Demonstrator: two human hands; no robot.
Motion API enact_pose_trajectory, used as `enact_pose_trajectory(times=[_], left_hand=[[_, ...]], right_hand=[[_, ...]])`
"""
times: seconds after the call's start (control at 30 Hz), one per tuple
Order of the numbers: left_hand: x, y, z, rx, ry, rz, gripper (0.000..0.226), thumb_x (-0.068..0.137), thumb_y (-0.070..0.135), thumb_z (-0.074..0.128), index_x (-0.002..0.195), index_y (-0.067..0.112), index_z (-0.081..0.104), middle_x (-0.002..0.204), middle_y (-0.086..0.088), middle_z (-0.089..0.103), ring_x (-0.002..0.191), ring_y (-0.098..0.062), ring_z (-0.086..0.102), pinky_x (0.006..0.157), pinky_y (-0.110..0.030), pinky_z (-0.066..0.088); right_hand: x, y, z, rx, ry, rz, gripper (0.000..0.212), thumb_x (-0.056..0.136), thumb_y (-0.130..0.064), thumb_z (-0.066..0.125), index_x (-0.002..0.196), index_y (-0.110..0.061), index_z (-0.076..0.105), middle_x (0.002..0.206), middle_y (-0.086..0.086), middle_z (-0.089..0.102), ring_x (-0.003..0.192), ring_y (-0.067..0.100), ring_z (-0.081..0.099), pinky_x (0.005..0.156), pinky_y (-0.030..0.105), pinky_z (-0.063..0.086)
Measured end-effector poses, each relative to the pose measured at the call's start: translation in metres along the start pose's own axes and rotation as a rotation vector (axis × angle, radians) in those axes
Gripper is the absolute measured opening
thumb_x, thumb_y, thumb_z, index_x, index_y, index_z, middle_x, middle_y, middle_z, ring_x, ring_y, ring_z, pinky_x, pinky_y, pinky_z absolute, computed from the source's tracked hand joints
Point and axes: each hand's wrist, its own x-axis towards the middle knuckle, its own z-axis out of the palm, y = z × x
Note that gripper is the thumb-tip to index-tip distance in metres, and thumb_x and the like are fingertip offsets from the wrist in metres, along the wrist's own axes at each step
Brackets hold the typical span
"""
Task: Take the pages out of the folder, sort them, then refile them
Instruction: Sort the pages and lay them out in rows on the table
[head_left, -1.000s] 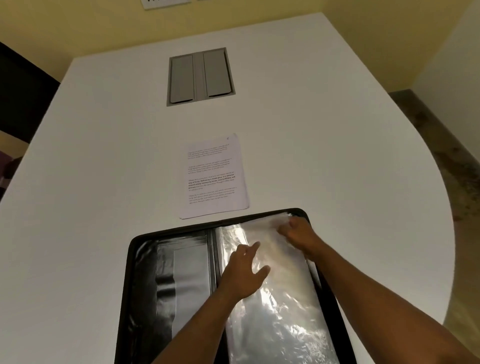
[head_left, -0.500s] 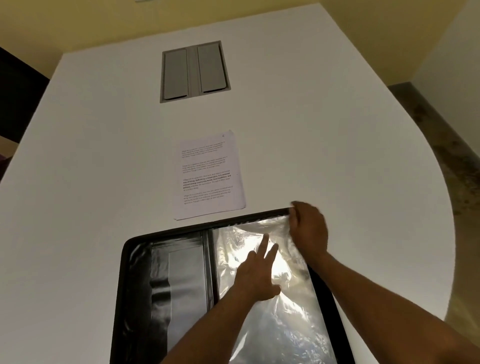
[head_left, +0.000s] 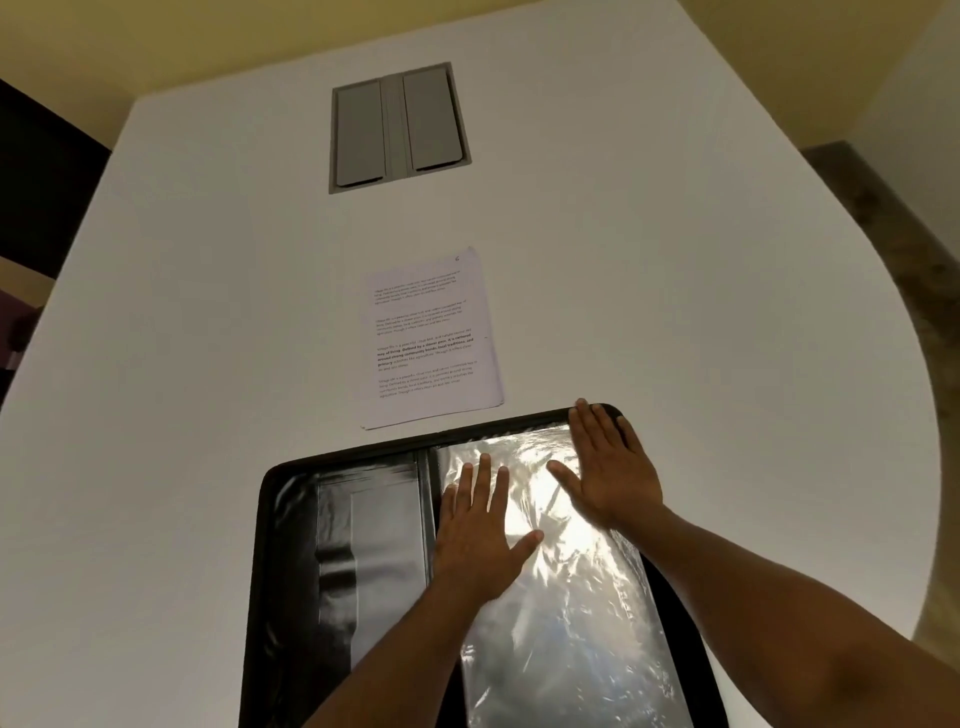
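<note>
Head view, catalogue of the moment, all places given from the folder.

Item: folder (head_left: 291, 545), black, lying open on the white tabletop (head_left: 675, 338), its near end cut off by the bottom of the frame.

Item: clear sleeve (head_left: 571, 623), on the folder's right half; crinkled, with strong glare. Whether a page sits inside we cannot tell.

Item: pocket (head_left: 374, 545), dark and glossy, on the folder's left half.

Item: page (head_left: 431, 338), printed, a handwritten number at its top right corner; flat on the tabletop just beyond the folder's far edge, its near edge close to the rim or touching it. It may be more than one sheet.

Item: left hand (head_left: 478, 540), flat on the sleeve beside the folder's spine; grip wide, fingers straight, holding nothing.

Item: right hand (head_left: 608, 467), flat at the folder's far right corner, fingertips reaching the rim; grip wide, holding nothing.

Item: grey hatch (head_left: 399, 127), set in the tabletop well beyond the folder.

Step in hand, as we judge it: smoothing the sleeve flat, with removal under way.

Handling notes: we should keep the left palm pressing near the spine as an anchor and sweep the right hand outward, so that the film lies flat. We press lightly; thin plastic creases and slips. We find the sleeve's open edge by touch, since the glare hides it.
</note>
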Motion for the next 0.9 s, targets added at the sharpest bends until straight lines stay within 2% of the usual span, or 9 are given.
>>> enact_pose_trajectory(times=[0.13,0.23,0.33,0.4,0.5,0.57,0.7,0.8,0.9], left_hand=[[0.004,-0.002,0.0,-0.006,-0.045,-0.019,0.097,0.083,0.081,0.023,0.149,0.027,-0.022,0.154,0.003,-0.034,0.142,-0.019,-0.031,0.119,-0.042,-0.01],[-0.002,-0.005,-0.006,-0.118,0.015,-0.03,0.09,0.089,0.072,0.028,0.151,0.023,-0.016,0.156,0.006,-0.027,0.144,-0.014,-0.024,0.12,-0.037,-0.009],[-0.021,-0.023,-0.012,-0.219,0.17,-0.082,0.078,0.095,0.062,0.027,0.153,0.022,-0.006,0.158,0.008,-0.016,0.146,-0.008,-0.014,0.118,-0.028,-0.009],[-0.04,-0.041,-0.013,-0.24,0.226,-0.148,0.077,0.094,0.059,0.029,0.154,0.018,0.004,0.16,0.003,-0.005,0.148,-0.011,-0.004,0.118,-0.028,-0.007],[-0.076,-0.076,-0.013,-0.256,0.307,-0.326,0.075,0.09,0.05,0.045,0.15,0.008,0.027,0.158,-0.009,0.022,0.146,-0.024,0.02,0.119,-0.035,0.01],[-0.102,-0.102,-0.009,-0.248,0.334,-0.498,0.073,0.089,0.042,0.059,0.145,0.001,0.036,0.152,-0.017,0.034,0.14,-0.033,0.031,0.116,-0.043,0.022],[-0.156,-0.14,0.001,-0.31,0.306,-0.829,0.066,0.083,0.032,0.069,0.129,-0.009,0.046,0.129,-0.03,0.052,0.117,-0.045,0.05,0.098,-0.051,0.042],[-0.184,-0.151,0.001,-0.353,0.236,-1.029,0.06,0.086,0.039,0.065,0.121,-0.006,0.048,0.119,-0.028,0.052,0.11,-0.046,0.051,0.088,-0.052,0.045],[-0.194,-0.161,0.003,-0.358,0.216,-1.07,0.058,0.087,0.042,0.062,0.118,-0.006,0.053,0.117,-0.028,0.05,0.109,-0.046,0.049,0.088,-0.052,0.045]], right_hand=[[0.007,0.003,-0.01,-0.055,-0.056,0.128,0.079,0.093,-0.068,-0.003,0.152,-0.016,-0.018,0.159,0.0,-0.024,0.145,0.014,-0.025,0.12,0.038,-0.013],[0.002,0.005,-0.022,-0.06,0.011,0.123,0.076,0.096,-0.064,0.0,0.153,-0.015,-0.012,0.161,0.001,-0.017,0.146,0.014,-0.022,0.119,0.038,-0.014],[-0.02,-0.001,-0.023,-0.063,0.163,0.008,0.072,0.099,-0.06,0.011,0.154,-0.014,0.008,0.162,0.002,0.004,0.15,0.016,0.0,0.12,0.037,-0.007],[-0.042,-0.007,-0.015,-0.02,0.173,-0.009,0.071,0.099,-0.059,0.016,0.153,-0.013,0.018,0.162,0.003,0.014,0.15,0.017,0.008,0.12,0.036,-0.001],[-0.081,-0.017,0.004,0.021,0.135,0.004,0.069,0.099,-0.058,0.02,0.151,-0.013,0.029,0.16,0.003,0.022,0.149,0.016,0.012,0.12,0.037,0.005],[-0.104,-0.022,0.013,0.037,0.12,0.039,0.067,0.099,-0.056,0.023,0.149,-0.014,0.036,0.159,0.004,0.027,0.148,0.018,0.018,0.119,0.038,0.006],[-0.142,-0.027,0.027,0.04,0.083,0.092,0.067,0.096,-0.055,0.023,0.149,-0.017,0.036,0.159,0.003,0.026,0.148,0.02,0.019,0.12,0.038,0.008],[-0.163,-0.028,0.029,0.053,0.075,0.176,0.066,0.094,-0.054,0.029,0.149,-0.017,0.036,0.158,0.006,0.029,0.147,0.024,0.023,0.117,0.043,0.019],[-0.174,-0.024,0.026,0.216,0.066,0.339,0.067,0.096,-0.048,0.046,0.151,-0.013,0.03,0.16,0.011,0.023,0.146,0.029,0.023,0.115,0.045,0.027]])
